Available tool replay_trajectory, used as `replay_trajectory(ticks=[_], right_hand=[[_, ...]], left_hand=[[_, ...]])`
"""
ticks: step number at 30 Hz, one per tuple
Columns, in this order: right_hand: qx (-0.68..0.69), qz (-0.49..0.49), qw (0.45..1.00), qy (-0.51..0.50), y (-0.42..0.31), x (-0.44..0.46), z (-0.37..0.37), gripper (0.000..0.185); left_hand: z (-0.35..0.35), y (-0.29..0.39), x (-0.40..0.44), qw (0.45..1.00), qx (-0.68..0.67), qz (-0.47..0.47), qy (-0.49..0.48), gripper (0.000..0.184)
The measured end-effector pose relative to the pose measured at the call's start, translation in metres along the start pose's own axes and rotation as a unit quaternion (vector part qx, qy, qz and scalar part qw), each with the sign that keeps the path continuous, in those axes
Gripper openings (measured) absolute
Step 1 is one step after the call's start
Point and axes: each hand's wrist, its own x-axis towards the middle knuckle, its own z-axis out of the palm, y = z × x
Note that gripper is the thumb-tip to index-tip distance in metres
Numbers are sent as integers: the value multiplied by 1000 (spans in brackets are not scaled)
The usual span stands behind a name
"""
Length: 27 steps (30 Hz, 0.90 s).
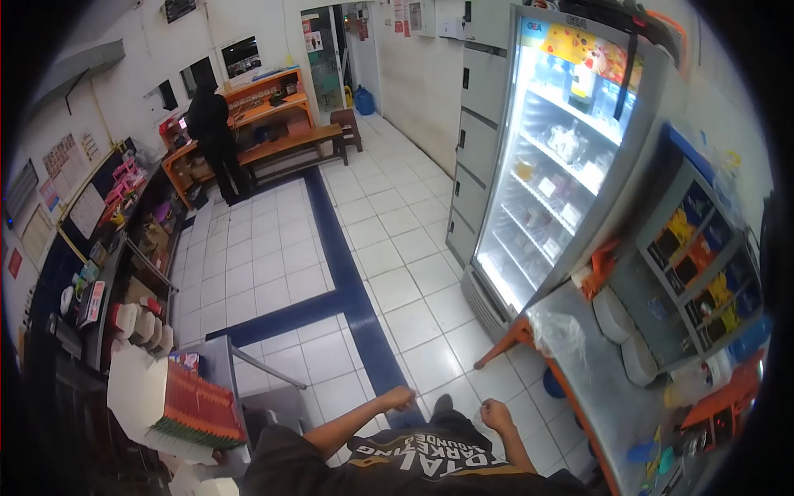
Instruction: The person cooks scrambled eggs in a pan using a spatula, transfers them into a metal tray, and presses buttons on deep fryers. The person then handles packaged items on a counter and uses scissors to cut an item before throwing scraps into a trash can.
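Observation:
My left hand (399, 398) hangs in front of my body above the tiled floor, with its fingers curled in. I see nothing held in it. On the other side, my right hand (496, 413) is also loosely closed, with no object showing in it. Neither hand touches anything. Closest to my left is a stack of folded red and white cartons (203, 405) on a small metal table (222, 364). To my right stands a metal-topped table (571, 343) with orange legs, a clear plastic bag (558, 331) lying at its corner.
A lit glass-door fridge (550, 174) stands ahead on the right, beside grey lockers (480, 124). A person in dark clothes (217, 136) stands at an orange counter (269, 107) at the back left, near a wooden bench (289, 149). A cluttered shelf runs along the left wall.

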Motion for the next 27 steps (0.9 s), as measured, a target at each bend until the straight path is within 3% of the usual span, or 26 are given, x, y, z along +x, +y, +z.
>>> replay_trajectory(ticks=[1, 2, 3, 5, 6, 8, 13, 18, 20, 21, 23, 25, 26, 27], right_hand=[[-21, -2, 998, -65, -5, 28, -3, 25], [-45, -9, 990, -130, -11, 60, -5, 27], [-49, -25, 989, -135, -19, 89, -6, 27], [-61, -55, 976, -203, -39, 147, -6, 33], [-68, -69, 972, -216, -47, 173, -6, 33], [-158, -161, 943, -243, -62, 227, 0, 37], [-77, -152, 951, -260, -106, 338, 30, 36], [-141, -188, 927, -291, -65, 424, 107, 35], [-153, -105, 927, -327, -77, 441, 106, 31], [-148, -129, 923, -330, -68, 453, 110, 32], [-150, -158, 911, -349, -66, 478, 114, 32], [-155, -76, 927, -332, -84, 510, 126, 33], [-162, -86, 921, -343, -94, 536, 132, 33], [-224, -133, 910, -321, -95, 561, 143, 36]], left_hand=[[-17, -9, 7, 995, 91, -26, 0, 46], [-33, 10, -6, 988, 101, -116, -11, 47], [-40, 16, -7, 989, 93, -118, 4, 47], [-49, 20, -2, 961, 185, -108, 173, 51], [-56, 25, 4, 961, 171, -117, 183, 51], [-71, 33, 18, 962, 130, -182, 155, 57], [-113, 10, 79, 970, 155, -170, 80, 66], [-182, -36, 127, 977, 92, -186, 42, 69], [-228, -62, 151, 980, 63, -168, 86, 66], [-262, -79, 160, 979, 55, -168, 99, 66], [-301, -110, 164, 987, 12, -155, 45, 66], [-338, -120, 159, 984, 18, -176, 35, 65], [-370, -124, 156, 980, 40, -192, 17, 64], [-408, -62, 101, 983, -35, -182, -9, 61]])
